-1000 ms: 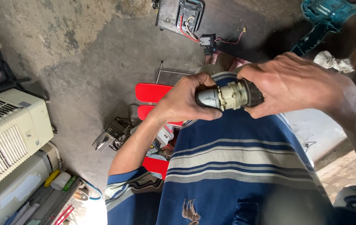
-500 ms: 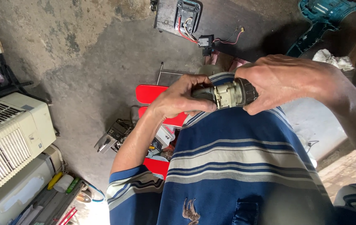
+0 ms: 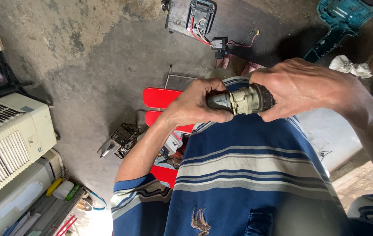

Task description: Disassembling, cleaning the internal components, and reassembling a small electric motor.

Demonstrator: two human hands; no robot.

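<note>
Both my hands hold a drill motor and gearbox assembly (image 3: pixel 240 100) in front of my striped blue shirt. My left hand (image 3: pixel 197 105) wraps the dark grey motor end. My right hand (image 3: pixel 302 86) grips the black chuck end, and the beige gearbox section shows between them. The assembly lies roughly level, close above my chest.
On the concrete floor lie a teal drill housing half (image 3: pixel 341 22), a dark battery base with red and black wires (image 3: pixel 194 17), a red stool (image 3: pixel 162 99), a white rag (image 3: pixel 349 66) and small tool parts (image 3: pixel 116 142). A beige appliance (image 3: pixel 9 137) stands at the left.
Both hands with the assembly have shifted slightly; the left fingers have regripped around the motor end. The view has drifted a little.
</note>
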